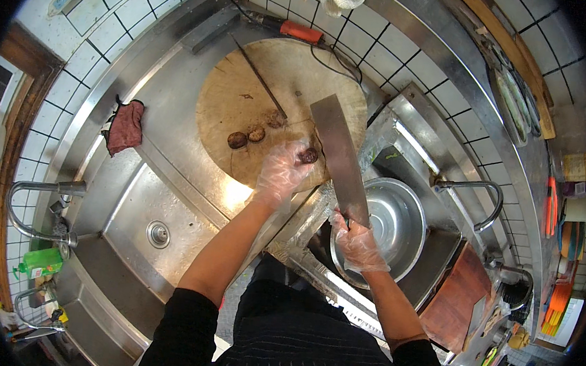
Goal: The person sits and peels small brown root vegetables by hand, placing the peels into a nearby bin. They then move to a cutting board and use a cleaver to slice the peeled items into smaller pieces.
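Observation:
A round wooden chopping block (227, 95) lies ahead of me. On it my left hand (286, 169), in a clear plastic glove, holds a small dark brown round piece of food (308, 156) at its fingertips. My right hand (358, 240), gloved too, grips a cleaver (339, 150) by its handle; the wide blade reaches over the block's right side, just right of the dark piece. Several similar brown pieces (237, 140) sit left of my left hand. A thin dark rod (260, 74) lies across the block, its near end by one of them. What the pieces are, I cannot tell.
A steel basin (395, 227) stands in the right sink, beneath my right hand. To the left is a steel sink (131, 206) with a drain and a tap (18, 202). A dark red cloth (126, 127) lies on the left counter. An orange-bodied corded tool (301, 31) lies behind the block.

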Available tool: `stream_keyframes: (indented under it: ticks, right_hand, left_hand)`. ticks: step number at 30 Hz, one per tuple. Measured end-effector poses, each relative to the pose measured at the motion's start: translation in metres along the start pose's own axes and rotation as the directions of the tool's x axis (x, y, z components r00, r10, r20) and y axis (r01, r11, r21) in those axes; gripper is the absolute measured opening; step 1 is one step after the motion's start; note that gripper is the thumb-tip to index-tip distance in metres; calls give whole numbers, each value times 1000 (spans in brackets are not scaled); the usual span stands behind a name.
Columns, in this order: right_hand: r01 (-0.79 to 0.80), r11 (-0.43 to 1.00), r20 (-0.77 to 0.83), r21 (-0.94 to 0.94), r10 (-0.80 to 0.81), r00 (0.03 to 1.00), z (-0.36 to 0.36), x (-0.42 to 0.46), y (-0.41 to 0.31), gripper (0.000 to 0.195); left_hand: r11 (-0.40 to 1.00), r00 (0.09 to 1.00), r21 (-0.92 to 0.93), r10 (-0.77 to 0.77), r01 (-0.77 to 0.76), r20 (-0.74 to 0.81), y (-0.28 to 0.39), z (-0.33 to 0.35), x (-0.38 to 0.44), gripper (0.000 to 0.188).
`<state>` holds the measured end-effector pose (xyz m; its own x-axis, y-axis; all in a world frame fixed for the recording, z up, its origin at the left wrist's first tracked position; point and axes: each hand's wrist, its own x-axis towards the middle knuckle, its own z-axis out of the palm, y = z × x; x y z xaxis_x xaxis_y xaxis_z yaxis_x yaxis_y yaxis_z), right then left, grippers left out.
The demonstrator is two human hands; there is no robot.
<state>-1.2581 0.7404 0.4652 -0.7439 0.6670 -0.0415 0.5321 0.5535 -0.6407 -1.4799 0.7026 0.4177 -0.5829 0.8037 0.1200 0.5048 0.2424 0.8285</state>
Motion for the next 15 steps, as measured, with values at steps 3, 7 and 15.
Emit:
stream_keyframes:
  ticks: [3,7,15]
  right_hand:
    - [-6,959,172,-283,57,983,-8,-2,-13,35]
    - [-290,947,293,-142,320,901,-12,10,-21,36]
    - [-188,973,38,-132,194,980,1,2,6,40]
  left_hand:
    - [999,1000,-50,17,-18,-24,3,1,-1,42]
    - [996,1000,-84,-15,15,1,6,-3,-1,41]
    - [998,999,-56,17,-15,46,16,-21,5,36]
